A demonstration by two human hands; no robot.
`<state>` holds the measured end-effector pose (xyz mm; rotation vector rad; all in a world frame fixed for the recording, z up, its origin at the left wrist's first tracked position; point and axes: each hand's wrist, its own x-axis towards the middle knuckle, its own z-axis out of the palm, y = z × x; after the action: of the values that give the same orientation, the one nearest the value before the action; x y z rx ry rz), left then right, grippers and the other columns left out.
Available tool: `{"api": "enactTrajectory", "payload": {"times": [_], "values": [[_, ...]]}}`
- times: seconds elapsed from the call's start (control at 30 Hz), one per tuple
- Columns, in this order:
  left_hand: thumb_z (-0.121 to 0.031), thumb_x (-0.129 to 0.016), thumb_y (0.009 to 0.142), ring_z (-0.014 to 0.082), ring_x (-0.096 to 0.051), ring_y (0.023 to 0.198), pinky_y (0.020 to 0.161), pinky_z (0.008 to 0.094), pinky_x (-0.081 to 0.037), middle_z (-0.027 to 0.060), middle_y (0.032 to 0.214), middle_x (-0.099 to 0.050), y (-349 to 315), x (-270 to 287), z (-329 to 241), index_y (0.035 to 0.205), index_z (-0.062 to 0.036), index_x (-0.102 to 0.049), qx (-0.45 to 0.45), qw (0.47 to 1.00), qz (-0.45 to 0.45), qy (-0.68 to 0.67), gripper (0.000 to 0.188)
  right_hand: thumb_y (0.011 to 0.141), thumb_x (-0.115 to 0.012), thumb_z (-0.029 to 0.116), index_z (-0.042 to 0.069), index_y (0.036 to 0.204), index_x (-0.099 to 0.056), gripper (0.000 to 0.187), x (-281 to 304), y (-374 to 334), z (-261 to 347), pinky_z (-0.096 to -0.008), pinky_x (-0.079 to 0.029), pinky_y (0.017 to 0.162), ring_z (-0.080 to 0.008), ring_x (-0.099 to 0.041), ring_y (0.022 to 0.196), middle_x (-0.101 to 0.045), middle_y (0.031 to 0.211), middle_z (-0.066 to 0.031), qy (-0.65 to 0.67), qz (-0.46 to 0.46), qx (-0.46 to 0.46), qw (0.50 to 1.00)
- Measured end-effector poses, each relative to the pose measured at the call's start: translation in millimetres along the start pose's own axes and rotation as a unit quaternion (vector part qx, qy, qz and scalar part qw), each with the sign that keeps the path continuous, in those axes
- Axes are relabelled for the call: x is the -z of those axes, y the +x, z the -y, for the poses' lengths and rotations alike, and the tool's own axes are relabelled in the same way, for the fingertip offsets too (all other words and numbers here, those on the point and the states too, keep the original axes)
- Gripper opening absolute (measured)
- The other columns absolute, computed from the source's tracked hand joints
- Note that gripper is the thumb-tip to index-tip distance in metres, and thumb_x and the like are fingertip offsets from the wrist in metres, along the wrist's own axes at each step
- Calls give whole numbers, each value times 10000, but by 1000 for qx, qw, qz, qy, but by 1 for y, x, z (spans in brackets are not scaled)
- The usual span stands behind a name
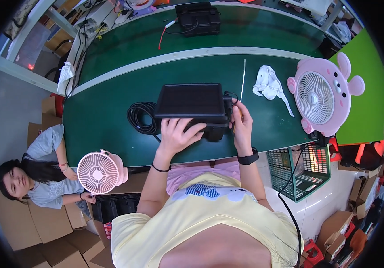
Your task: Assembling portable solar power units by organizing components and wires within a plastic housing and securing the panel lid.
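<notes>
A black box-shaped device (191, 100) with a flat dark panel on top sits on the green table in front of me. My left hand (175, 135) grips its near edge, fingers bent over the front. At the device's right side, next to a short black cable loop, my right hand (242, 126) is closed in a pinch. A bit of orange shows between those fingers, too small to name. Left of the device lies a coiled black cable (132, 117), partly behind it.
A pink animal-shaped fan (341, 100) and a crumpled white cloth (268, 84) are on the right. A smaller pink fan (97, 173) stands near left, beside a seated person (44, 174). Another black device (197, 20) lies beyond the white divider. A green crate (292, 187) is below right.
</notes>
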<state>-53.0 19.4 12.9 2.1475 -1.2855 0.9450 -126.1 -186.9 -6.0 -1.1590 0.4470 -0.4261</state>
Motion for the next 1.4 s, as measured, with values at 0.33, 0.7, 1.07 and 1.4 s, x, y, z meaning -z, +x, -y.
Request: {"api": "enactTrajectory", "payload": {"times": [0.33,0.7,1.07,1.4], "values": [[-562,-741,756,223,-509,1157,957,580,-304,21,1243,-530,-8,-15,-70,1270,-464,-637,14,995,89,36,534,986,-646,131,71,1047,-630,87,-8,-9,-10,-176,-386,521,-16,-473,626,-568,846,39,-14,-4,67,998],[-304,-763,802,151,-514,1047,1089,661,-285,-57,1157,-524,-40,-23,3,1138,-420,-694,91,974,-9,209,363,960,-660,132,49,1024,-698,112,11,5,-12,-202,-429,550,-73,-522,707,-556,1032,-34,-197,19,128,972],[-259,-764,820,378,-338,1367,1076,559,-319,167,1501,-334,-31,20,146,1414,-247,-495,357,847,34,393,653,887,-711,87,42,959,-718,85,14,12,-32,-298,-495,740,-193,-606,836,-609,986,-91,-352,-4,238,905],[-155,-716,824,354,-387,1348,1078,505,-347,122,1402,-456,55,-73,151,1277,-148,-582,178,979,42,85,472,854,-739,82,93,943,-735,90,11,22,-35,-275,-476,641,-136,-549,674,-589,1003,-75,-349,-21,258,901]]}}
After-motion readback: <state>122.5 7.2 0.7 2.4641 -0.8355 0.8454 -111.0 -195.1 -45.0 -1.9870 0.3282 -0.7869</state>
